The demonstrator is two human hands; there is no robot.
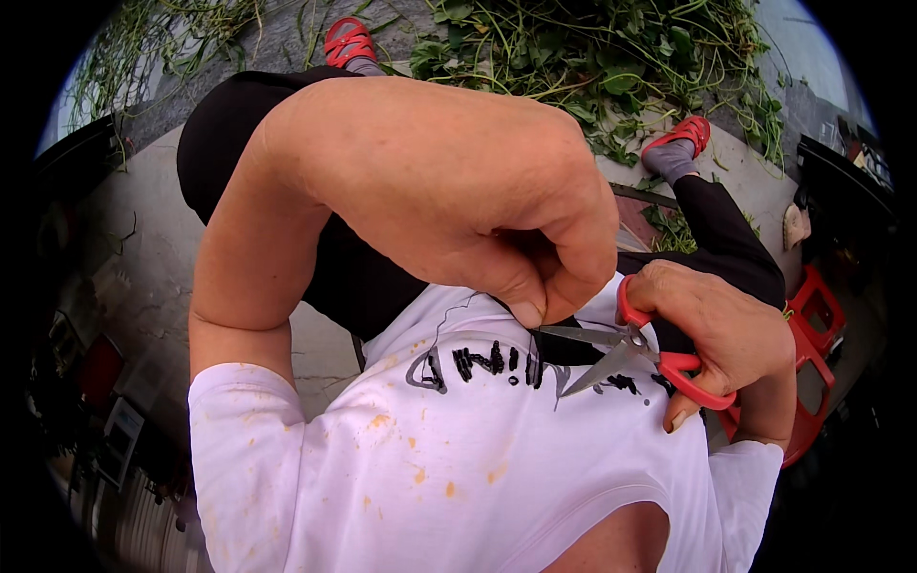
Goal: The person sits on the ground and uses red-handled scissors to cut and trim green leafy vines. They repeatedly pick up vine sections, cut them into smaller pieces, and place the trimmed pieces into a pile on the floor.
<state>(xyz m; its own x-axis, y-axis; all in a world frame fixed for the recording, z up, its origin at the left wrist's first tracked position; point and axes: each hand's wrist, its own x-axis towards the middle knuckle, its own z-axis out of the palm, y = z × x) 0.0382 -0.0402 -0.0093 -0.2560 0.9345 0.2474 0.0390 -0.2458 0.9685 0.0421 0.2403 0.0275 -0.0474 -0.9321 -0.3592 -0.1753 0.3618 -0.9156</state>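
Note:
My left hand reaches across my lap with the wrist bent. Its thumb and forefinger are pinched together just above the lettering on my white shirt; whatever they hold is too small to make out. A thin dark line, perhaps a thread, runs over the shirt beside these fingertips. My right hand has its fingers in the red handles of a pair of scissors. The scissor blades are spread, pointing left. The upper blade's tip lies right at the pinched left fingertips, the lower one over the shirt front.
Green leafy vines lie heaped on the floor in front of me. My feet in red sandals rest near them. A red plastic stool stands at the right. Dark clutter lines the left edge.

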